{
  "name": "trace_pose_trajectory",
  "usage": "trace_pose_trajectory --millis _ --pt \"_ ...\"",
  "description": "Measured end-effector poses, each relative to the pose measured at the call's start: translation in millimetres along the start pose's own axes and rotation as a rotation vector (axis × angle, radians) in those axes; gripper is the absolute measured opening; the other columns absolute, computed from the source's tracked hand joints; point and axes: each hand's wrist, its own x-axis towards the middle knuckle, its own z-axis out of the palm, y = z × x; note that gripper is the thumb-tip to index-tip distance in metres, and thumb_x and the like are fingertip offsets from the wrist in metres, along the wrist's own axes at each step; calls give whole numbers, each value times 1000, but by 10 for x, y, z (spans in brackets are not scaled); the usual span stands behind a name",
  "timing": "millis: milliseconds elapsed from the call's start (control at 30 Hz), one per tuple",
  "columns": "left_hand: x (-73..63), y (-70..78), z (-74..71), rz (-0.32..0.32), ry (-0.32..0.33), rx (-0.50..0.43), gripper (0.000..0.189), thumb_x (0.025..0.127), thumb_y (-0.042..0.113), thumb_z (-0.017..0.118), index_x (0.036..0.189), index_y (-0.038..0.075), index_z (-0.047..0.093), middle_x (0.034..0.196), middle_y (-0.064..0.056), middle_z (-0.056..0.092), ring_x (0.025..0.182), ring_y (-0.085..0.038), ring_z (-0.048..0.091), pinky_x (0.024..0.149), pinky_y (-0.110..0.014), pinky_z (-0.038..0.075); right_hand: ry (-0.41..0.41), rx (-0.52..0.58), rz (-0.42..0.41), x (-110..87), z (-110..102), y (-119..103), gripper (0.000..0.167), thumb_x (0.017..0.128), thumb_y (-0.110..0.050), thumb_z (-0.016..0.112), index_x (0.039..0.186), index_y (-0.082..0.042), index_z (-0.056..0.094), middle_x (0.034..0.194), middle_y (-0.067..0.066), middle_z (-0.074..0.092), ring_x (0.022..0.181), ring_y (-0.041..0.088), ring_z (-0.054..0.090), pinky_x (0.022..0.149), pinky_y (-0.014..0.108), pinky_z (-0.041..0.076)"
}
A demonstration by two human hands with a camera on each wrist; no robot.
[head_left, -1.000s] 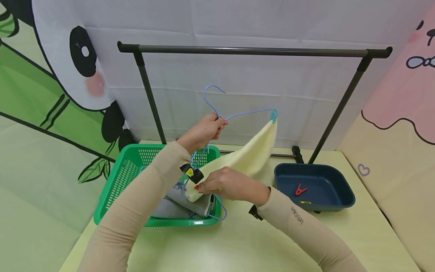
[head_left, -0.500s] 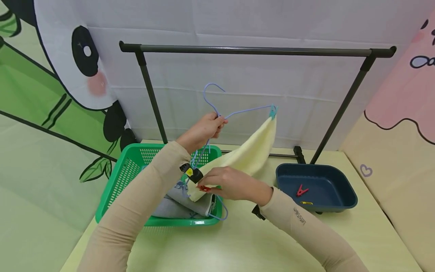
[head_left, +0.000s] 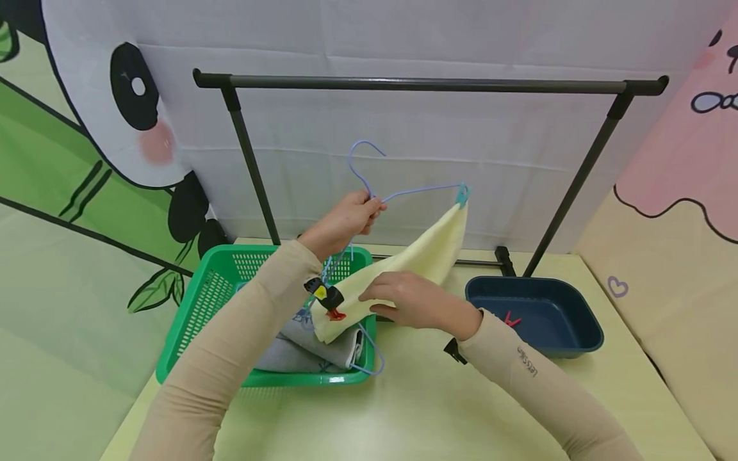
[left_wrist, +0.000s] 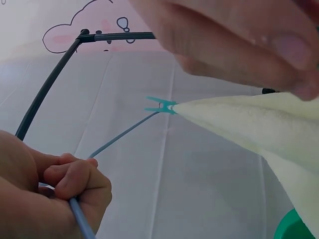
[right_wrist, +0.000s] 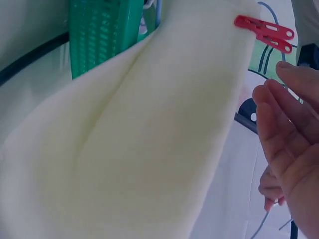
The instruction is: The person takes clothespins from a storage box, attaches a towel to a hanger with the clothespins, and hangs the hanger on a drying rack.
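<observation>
My left hand [head_left: 348,221] grips a blue wire hanger [head_left: 421,190] just under its hook and holds it up over the basket's right side. A pale yellow cloth [head_left: 423,256] hangs slantwise from the hanger. One corner is fastened at the hanger's far right end by a teal clothespin [left_wrist: 162,105]. A red clothespin [right_wrist: 264,33] sits on the cloth's edge at the other end, partly behind the left wrist's camera in the head view. Beside the cloth, my right hand [head_left: 412,301] holds nothing, its fingers loosely bent and apart from the red clothespin.
A green basket [head_left: 173,333] with folded grey cloth [head_left: 300,355] and more hangers stands at the left. At the right is a dark blue tray [head_left: 536,301] holding a red clothespin [head_left: 510,319]. Behind them rises a dark clothes rack [head_left: 426,84].
My right hand has let go of the red clothespin and moved a little right and up, away from it. The clothespin stays on the cloth. My left hand keeps its hold on the hanger.
</observation>
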Motion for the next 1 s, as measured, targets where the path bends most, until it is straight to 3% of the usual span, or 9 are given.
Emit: trace_pose_trajectory --millis 267,533,733,1000 --pt "-10 -12 -11 -1 0 19 20 105 19 34 91 5 40 82 -6 40 60 -15 28 64 -28 28 25 -65 42 -104 -203 198 15 83 -10 73 97 -6 70 94 2 66 90 17 61 80 29 49" --pt "-26 -4 -11 -3 -12 41 20 104 21 35 95 5 41 83 -6 41 63 -16 29 63 -27 28 90 -60 230 -191 -412 470 11 85 -10 71 95 -5 70 95 5 66 91 23 60 80 37 48" --pt "-32 -5 2 -10 -18 80 21 104 21 36 102 2 44 82 -6 41 64 -16 31 64 -28 30 199 -101 319 -241 -483 635 15 87 -12 69 99 -2 68 104 13 62 98 30 56 86 43 45" --pt "-57 15 55 -20 -35 97 20 104 20 38 99 3 47 82 -7 43 64 -16 33 61 -27 31 374 -85 498 -256 -515 801 24 93 -9 60 114 3 57 119 22 49 110 38 47 90 49 41"
